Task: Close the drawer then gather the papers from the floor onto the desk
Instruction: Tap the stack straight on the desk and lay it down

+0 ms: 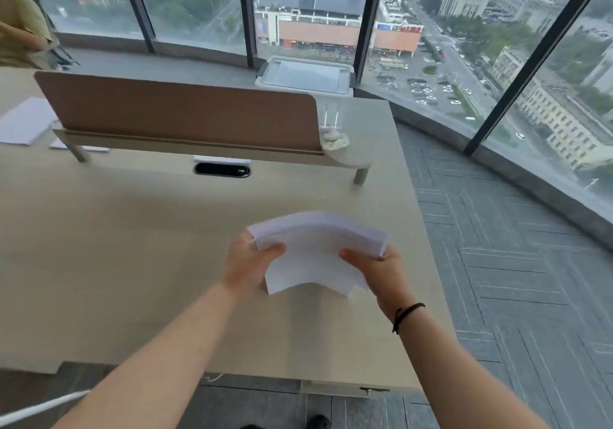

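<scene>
A stack of white papers (pixel 315 256) is held over the right part of the pale wooden desk (pixel 116 256). My left hand (pixel 247 259) grips the stack's left edge, thumb on top. Its right edge is pinched by my right hand (pixel 381 271), which has a dark band on the wrist. The stack bows upward in the middle and its lower edge seems to rest on the desk. A drawer front with a small lock (pixel 348 388) shows just under the desk's front edge, looking flush with it. No paper is visible on the floor.
A brown divider panel (pixel 179 110) on a raised shelf crosses the back of the desk, with a cable slot (pixel 222 169) in front. More papers (pixel 25 121) lie far left. A clear plastic bin (pixel 305 76) stands by the windows. Grey carpet (pixel 514 262) lies right.
</scene>
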Action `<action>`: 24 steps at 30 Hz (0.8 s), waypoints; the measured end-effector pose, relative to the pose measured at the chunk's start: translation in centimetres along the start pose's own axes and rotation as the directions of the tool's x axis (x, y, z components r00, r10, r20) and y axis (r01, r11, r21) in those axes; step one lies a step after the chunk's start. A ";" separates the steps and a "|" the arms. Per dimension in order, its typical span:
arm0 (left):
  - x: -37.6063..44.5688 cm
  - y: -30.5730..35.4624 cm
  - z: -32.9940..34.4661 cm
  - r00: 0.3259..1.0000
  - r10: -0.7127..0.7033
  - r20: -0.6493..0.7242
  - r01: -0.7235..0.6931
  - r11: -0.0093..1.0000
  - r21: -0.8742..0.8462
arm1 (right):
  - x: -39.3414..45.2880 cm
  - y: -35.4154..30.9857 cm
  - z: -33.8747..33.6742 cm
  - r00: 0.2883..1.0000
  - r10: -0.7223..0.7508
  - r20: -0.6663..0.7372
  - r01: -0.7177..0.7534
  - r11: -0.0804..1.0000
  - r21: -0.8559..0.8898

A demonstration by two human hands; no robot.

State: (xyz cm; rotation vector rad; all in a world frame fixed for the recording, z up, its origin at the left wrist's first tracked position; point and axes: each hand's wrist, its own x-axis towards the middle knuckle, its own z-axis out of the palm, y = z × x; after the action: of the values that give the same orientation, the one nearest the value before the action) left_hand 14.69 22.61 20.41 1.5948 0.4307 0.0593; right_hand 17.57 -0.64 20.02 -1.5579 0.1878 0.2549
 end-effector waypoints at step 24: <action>-0.4 -2.5 1.0 0.997 -0.005 0.080 0.010 0.998 -0.058 | -0.6 2.0 -1.7 0.999 -0.021 -0.045 0.024 0.998 0.057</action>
State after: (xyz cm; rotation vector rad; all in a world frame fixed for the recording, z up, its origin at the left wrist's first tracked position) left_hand 14.05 21.57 17.97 1.5329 0.3700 0.0023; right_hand 16.54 -2.38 18.20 -1.5090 0.2105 0.1961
